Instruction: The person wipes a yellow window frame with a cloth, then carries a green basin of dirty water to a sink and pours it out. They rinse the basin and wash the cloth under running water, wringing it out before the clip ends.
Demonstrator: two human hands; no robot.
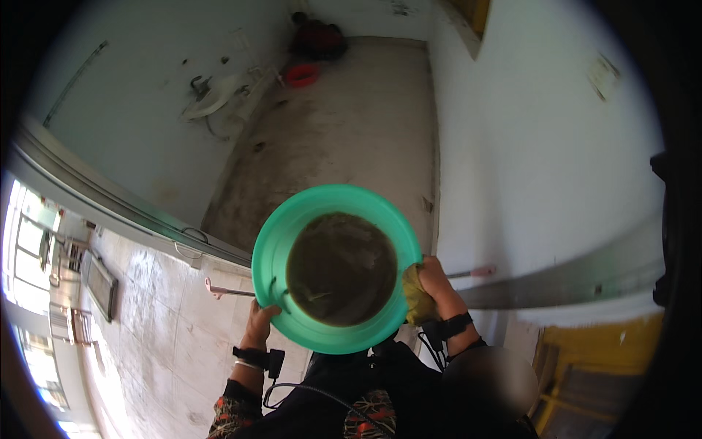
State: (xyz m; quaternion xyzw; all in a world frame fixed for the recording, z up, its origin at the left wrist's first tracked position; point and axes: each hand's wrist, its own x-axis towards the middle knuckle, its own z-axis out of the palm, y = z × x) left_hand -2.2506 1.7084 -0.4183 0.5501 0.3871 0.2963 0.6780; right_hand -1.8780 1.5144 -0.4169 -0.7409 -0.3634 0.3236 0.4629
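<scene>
A green plastic basin (340,341) is held up in front of my body, partly filled with murky brown water (341,269). My left hand (259,325) grips its lower left rim, with the thumb over the edge. On the right side my right hand (437,282) holds the rim together with a crumpled yellow-green cloth (418,299), which hangs against the basin's wall. Small dark strands (279,293) cling to the inside at the left. Pink-ended rod parts (216,288) stick out on both sides beyond the rim; the basin hides what lies between.
A doorway's sliding track (137,211) runs along the left. Beyond it are a tiled floor (159,307) and chairs (71,324). Ahead, a washbasin (216,99) hangs on the left wall. A person (318,38) crouches at the far end near a red basin (301,75).
</scene>
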